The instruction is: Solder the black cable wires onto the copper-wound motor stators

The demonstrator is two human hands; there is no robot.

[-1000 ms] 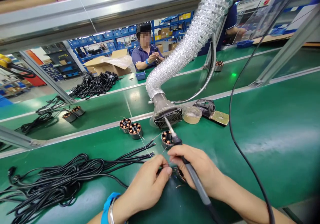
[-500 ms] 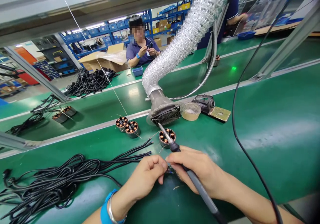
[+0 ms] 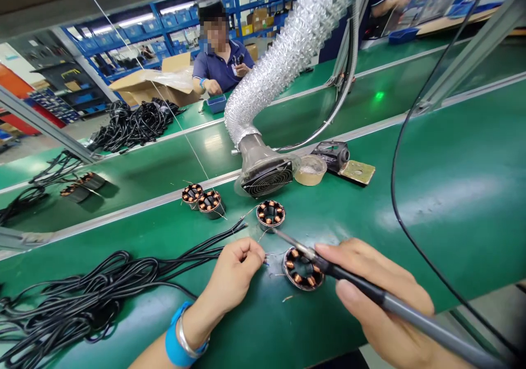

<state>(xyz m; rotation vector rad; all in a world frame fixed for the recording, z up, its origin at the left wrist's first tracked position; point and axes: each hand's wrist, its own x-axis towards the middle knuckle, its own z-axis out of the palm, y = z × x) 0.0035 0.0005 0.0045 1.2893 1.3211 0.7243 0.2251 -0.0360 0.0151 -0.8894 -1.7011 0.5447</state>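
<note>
My right hand (image 3: 384, 297) grips a soldering iron (image 3: 370, 295) like a pen, its tip pointing left over the green bench. Just under the iron's shaft lies a round stator with copper coils (image 3: 303, 268). My left hand (image 3: 236, 273) is closed in a pinch on a thin wire end beside that stator, with a blue wristband and a bangle on its wrist. A second stator (image 3: 270, 214) sits a little farther back.
A bundle of black cables (image 3: 82, 297) lies at the left. Two more stators (image 3: 202, 198) stand behind it. A silver fume hose with a fan mouth (image 3: 263, 174), a tape roll (image 3: 310, 170) and a small black tool (image 3: 335, 155) sit beyond. A seated person (image 3: 217, 62) works across the conveyor.
My right hand has drawn back to the right with the iron, uncovering the near stator. The iron's tip has swung from pointing up and away down to the left. My left hand stays pinched.
</note>
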